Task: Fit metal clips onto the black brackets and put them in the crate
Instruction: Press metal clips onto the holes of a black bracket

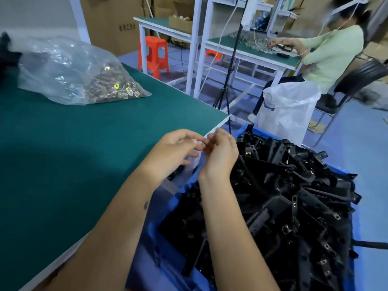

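A blue crate [344, 175] beside the table is heaped with black brackets [294, 196], many with small metal clips fitted. A clear plastic bag of brass-coloured metal clips [113, 89] lies at the back of the green table [63, 154]. My left hand [176, 152] and my right hand [220, 156] meet at the table's right corner, fingertips touching over the gap between table and crate. The fingers are curled together. Whether a clip sits between them is hidden.
A black object [6, 51] sits at the table's far left. Beyond the crate stand a white plastic sack [289, 106], a black tripod [228, 76], an orange stool [155, 55] and more benches. Another person in a light green top [331, 55] works at one.
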Motion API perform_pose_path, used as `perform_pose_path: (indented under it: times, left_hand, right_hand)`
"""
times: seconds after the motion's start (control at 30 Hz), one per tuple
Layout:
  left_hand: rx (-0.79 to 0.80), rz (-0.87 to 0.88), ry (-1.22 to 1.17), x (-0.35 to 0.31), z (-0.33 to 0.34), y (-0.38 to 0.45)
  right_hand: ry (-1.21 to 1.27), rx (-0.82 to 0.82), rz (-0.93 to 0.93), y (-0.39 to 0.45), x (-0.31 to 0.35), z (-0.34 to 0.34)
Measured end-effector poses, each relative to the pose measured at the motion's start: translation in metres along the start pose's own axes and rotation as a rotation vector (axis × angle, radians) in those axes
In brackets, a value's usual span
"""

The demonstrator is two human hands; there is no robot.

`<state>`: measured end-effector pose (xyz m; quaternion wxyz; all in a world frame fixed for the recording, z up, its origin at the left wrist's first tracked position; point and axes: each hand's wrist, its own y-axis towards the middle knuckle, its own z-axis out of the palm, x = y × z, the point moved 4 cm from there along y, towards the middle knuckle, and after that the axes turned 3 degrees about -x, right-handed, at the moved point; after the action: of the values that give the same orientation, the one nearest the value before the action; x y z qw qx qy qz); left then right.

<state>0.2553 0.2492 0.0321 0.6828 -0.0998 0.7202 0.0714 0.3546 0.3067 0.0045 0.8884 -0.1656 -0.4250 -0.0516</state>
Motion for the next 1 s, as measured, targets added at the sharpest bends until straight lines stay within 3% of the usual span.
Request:
perform_pose_path:
  times: [0.1,0.2,0.4,0.5,0.63,0.73,0.83,0.93,1.0]
  left_hand:
    - [-0.154,0.079,-0.056,-0.011,-0.046,-0.006]
    - [-0.358,0.141,-0.005,-0.011,-0.119,-0.025]
    - [-0.938,0.149,0.101,0.015,-0.271,-0.112]
    - [-1.21,0.16,0.043,0.027,-0.326,-0.169]
    - [-1.446,0.09,0.059,0.053,-0.378,-0.229]
    - [-1.521,0.006,0.11,0.068,-0.405,-0.248]
    - [-1.517,-0.042,0.272,0.066,-0.422,-0.245]
    - [-1.496,-0.054,0.634,0.057,-0.434,-0.231]
    - [-1.396,-0.039,0.926,0.051,-0.438,-0.211]
  right_hand:
    - [-0.246,0.299,-0.157,-0.048,-0.025,0.059]
    - [-0.362,0.551,-0.177,-0.095,-0.06,0.108]
    - [-0.706,1.085,-0.199,-0.186,-0.149,0.17]
    - [-0.87,1.296,-0.232,-0.224,-0.188,0.188]
    - [-1.076,1.488,-0.26,-0.264,-0.233,0.203]
    - [-1.229,1.558,-0.508,-0.287,-0.251,0.212]
    - [-1.209,1.534,-0.57,-0.291,-0.258,0.222]
    - [-1.157,1.496,-0.527,-0.287,-0.262,0.224]
    - [-1.132,1.499,-0.549,-0.287,-0.262,0.224]
